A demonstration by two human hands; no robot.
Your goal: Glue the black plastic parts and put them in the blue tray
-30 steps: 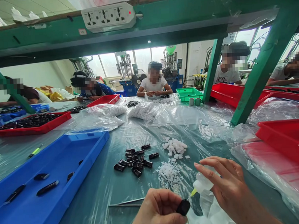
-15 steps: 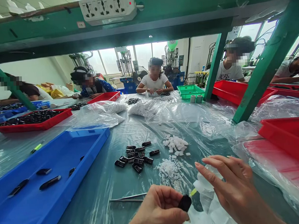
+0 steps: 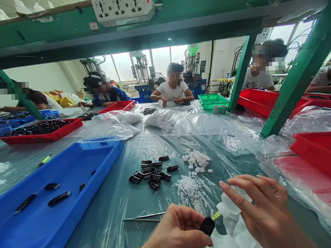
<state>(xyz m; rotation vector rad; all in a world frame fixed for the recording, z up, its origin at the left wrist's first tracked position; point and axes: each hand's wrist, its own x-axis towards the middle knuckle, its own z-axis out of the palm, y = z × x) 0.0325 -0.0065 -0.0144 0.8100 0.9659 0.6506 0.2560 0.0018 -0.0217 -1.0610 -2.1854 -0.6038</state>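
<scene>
My left hand [image 3: 177,233] pinches a small black plastic part [image 3: 207,226] at the bottom centre. My right hand [image 3: 264,211] is curled around a small white squeeze bottle [image 3: 228,205], whose yellow-green nozzle [image 3: 215,216] touches the black part. Beyond my hands lie a cluster of several black parts [image 3: 152,171], a heap of white blocks [image 3: 196,160] and a patch of fine white bits [image 3: 188,188]. Metal tweezers [image 3: 144,217] lie on the plastic sheet just left of my left hand.
A blue tray [image 3: 96,167] with a few black parts sits at the left. Red trays [image 3: 309,147] stand at the right, another red tray [image 3: 64,129] with black parts at far left. A green frame leg [image 3: 295,81] slants down. Several other people sit across the table.
The bottle's nozzle has come down to the black part in my left hand. The view has shifted slightly; both hands sit a little lower and further right.
</scene>
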